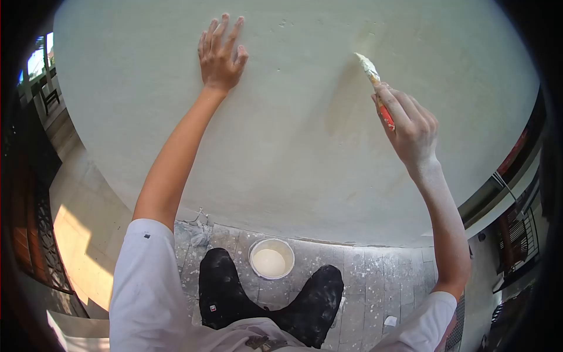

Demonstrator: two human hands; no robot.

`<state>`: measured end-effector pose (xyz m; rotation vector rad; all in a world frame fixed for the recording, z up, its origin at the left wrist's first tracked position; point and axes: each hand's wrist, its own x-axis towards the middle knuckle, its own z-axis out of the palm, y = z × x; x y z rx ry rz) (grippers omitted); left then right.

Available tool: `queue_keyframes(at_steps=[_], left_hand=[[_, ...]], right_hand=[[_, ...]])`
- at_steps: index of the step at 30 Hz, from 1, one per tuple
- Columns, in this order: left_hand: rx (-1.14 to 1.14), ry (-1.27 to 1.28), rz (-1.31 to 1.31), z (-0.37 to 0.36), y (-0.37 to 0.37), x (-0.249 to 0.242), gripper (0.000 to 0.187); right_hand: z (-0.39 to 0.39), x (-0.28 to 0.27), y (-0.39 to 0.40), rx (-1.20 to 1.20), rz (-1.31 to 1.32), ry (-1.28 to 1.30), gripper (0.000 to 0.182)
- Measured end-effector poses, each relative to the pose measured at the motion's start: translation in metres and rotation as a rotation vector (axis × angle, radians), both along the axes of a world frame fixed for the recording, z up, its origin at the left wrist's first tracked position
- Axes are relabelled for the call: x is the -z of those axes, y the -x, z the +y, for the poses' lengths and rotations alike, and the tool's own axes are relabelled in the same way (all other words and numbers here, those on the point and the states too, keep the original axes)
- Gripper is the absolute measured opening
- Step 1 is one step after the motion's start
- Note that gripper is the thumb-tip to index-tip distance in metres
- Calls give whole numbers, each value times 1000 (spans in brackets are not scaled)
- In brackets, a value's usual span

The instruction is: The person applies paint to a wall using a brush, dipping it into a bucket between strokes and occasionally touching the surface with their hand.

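Container: one round, pale bucket (271, 244) stands upright on the paved floor (363, 287), close to the foot of the wall (281, 158) and between the person's black trouser legs (223, 290). Its top is uncovered. Contents: a smooth, cream-white liquid (270, 262), its surface below the rim; the depth cannot be read from above.

Right hand (410, 123): the fingers are closed around the handle of a brush (385, 114), gripping it at its red and orange section. The brush is in front of the wall, well above the bucket, tilted with its head up and to the left. The head is coated with thick white material. Contact between tip and wall cannot be confirmed.

Left hand (220, 58): the fingers are extended and spread, grasping nothing, with the palm laid towards the pale wall. White residue covers the fingertips.

Surroundings: white spatter marks the floor; a small white piece (390, 321) lies to the right of the legs.
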<state>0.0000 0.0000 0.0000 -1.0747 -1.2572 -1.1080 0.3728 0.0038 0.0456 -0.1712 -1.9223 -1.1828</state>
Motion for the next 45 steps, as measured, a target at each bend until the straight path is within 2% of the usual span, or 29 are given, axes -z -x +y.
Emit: queue_keyframes(at_steps=[2,4,7,10,13,14,15,17,20,23,26,29,31,35,41,45], left_hand=[[-10,20,-1,0,2,5,55],[-10,3,-5,-3,-6,-7,55],[-16,51,-14,-11,-8,-3,57],[-23,91,-20,-16,-11,-3,59],[-33,110,-11,-18,-9,1,60],[-36,115,-7,-18,-8,5,60],[-37,125,-11,-20,-7,11,60],[-37,156,-19,-23,-4,26,61],[-43,179,-21,-28,3,51,61],[-40,247,-49,-33,7,78,62],[-32,309,-64,-45,2,112,62],[1,397,-73,-56,-2,172,63],[-19,472,-111,-58,-8,223,65],[-31,572,-184,-58,-19,311,69],[-28,767,-358,-71,-58,440,73],[22,910,-368,-92,-61,466,73]], right_hand=[[6,26,3,73,-72,-11,21],[-3,43,-4,15,-177,-7,19],[-16,62,-7,-4,-356,306,20],[-27,14,-4,65,-315,448,16],[-15,-61,-2,-112,-20,577,15],[-16,-81,-4,-58,79,593,16],[-9,-95,-4,-144,130,529,17],[-12,-101,-11,-114,198,371,13],[11,-74,-23,-49,154,130,16],[18,-1,-16,-80,-27,31,22],[-8,85,-21,-134,-193,379,23],[-40,180,-25,-18,-399,909,21],[-42,241,-29,-81,-490,1180,21],[-38,355,-14,-176,-488,1604,24],[-35,498,25,20,-515,1934,25],[-40,597,40,36,-555,1886,23]])
